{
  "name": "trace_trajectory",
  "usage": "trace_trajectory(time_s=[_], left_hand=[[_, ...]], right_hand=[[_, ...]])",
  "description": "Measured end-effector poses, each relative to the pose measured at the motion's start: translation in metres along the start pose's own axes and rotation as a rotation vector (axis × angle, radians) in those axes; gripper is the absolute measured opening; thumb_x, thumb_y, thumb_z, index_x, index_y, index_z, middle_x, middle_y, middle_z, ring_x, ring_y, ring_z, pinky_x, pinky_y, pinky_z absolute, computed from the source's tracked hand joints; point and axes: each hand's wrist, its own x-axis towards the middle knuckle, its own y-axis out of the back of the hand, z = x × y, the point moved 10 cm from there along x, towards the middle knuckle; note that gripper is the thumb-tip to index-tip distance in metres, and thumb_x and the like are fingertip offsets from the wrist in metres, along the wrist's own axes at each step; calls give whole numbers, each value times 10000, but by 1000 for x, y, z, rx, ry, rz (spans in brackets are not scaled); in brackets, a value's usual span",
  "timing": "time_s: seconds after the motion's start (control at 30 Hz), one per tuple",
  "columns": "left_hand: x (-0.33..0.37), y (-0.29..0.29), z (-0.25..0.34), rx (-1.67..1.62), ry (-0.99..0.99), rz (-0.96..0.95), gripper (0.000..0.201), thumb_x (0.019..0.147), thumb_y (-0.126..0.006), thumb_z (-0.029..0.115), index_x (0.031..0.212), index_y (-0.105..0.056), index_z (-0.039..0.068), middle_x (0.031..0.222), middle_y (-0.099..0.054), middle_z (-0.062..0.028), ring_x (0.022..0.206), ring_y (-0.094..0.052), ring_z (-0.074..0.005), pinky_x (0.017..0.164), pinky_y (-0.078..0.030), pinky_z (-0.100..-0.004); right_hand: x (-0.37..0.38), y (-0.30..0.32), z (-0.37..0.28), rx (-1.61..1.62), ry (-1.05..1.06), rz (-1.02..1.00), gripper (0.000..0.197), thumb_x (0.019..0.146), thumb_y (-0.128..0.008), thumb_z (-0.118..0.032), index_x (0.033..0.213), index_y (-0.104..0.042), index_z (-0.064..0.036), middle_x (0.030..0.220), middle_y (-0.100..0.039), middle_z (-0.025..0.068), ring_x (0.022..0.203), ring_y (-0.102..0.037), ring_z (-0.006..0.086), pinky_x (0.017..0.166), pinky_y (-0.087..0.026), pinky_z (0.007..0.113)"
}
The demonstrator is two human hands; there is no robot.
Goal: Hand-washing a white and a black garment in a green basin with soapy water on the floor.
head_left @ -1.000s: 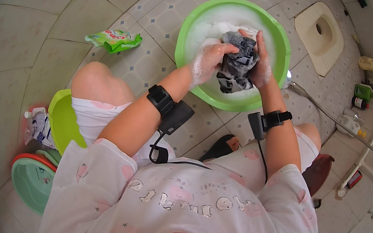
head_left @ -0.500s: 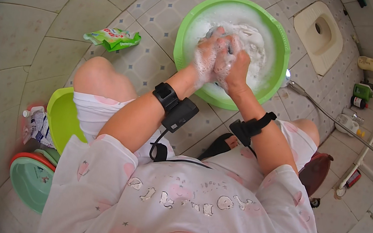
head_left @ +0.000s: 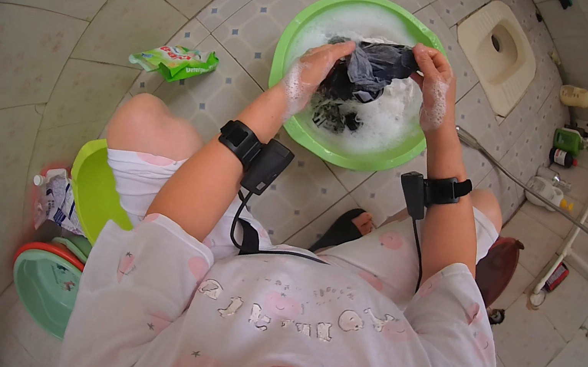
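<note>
A wet dark grey-black garment (head_left: 372, 68) is stretched between my two hands, over a round green basin (head_left: 282, 57) of soapy water. Its left end is gripped by my left hand (head_left: 311, 71), which has suds on the wrist. At the upper right corner of the cloth, my right hand (head_left: 433, 75) pinches the fabric between thumb and fingers. Part of the garment hangs down into the water. White suds (head_left: 399, 112) fill the basin beneath; what else lies under them cannot be made out. Black devices are strapped to both my forearms.
A green-and-white detergent bag (head_left: 176, 63) lies on the tiles to the left. A squat toilet (head_left: 496, 52) is at far right, with a metal hose (head_left: 509, 175) and several bottles (head_left: 570, 141) nearby. Other basins (head_left: 98, 190) stand at my left, a dark red container (head_left: 499, 271) at my right.
My hands were together in the suds, rubbing close to each other. Now they are apart and raised, with the dark garment spread between them; my right hand moved right.
</note>
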Motion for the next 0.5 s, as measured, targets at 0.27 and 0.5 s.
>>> trace_trajectory(time_s=[0.27, 0.5], left_hand=[[6, 16, 1, 1027, -32, 80, 384, 696, -665, 223, 1053, -729, 97, 951, -701, -130, 847, -665, -225, 778, -514, -299], [6, 32, 4, 1012, -28, 176, 341, 763, -569, 222, 1024, -715, 57, 937, -705, -164, 858, -669, -294, 799, -513, -329]], right_hand=[[4, 38, -36, 294, 77, 188, 204, 881, -697, -202, 1019, -633, -66, 873, -639, -16, 765, -583, 73, 722, -434, 205], [23, 48, -19, -769, 104, 59, 342, 819, -721, -219, 1134, -637, -113, 956, -643, 115, 867, -641, 228, 792, -504, 321]])
